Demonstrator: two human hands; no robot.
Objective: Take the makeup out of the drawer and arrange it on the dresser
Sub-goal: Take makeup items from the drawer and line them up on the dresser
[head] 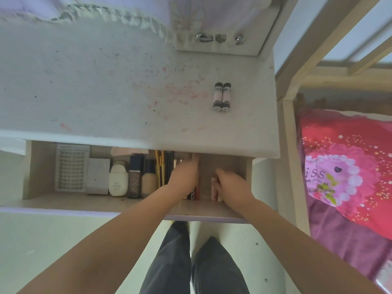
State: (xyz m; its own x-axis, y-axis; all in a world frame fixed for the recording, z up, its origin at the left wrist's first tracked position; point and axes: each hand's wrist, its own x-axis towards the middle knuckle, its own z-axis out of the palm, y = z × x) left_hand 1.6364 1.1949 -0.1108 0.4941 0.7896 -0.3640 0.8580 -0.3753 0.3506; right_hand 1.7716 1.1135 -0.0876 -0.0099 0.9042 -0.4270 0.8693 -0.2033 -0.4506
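Observation:
The open drawer point(36, 170) under the dresser top point(106, 85) holds a row of makeup: a lash tray point(72, 167), a grey box point(98, 176), a white bottle point(118, 179), a dark "UNNY" bottle point(135, 179), a beige foundation bottle point(149, 180) and thin pencils point(162, 168). My left hand point(185, 174) lies over small tubes right of the pencils, fingers reaching inward. My right hand point(230, 183) curls round pale pink tubes point(214, 187) at the drawer's right end. Two pink tubes with black caps point(222, 96) lie side by side on the dresser top.
A mirror point(216, 24) stands at the back of the dresser with small metal items reflected. A bed frame point(290, 145) and pink bedding point(347, 166) are close on the right. My legs point(191, 262) stand before the drawer front.

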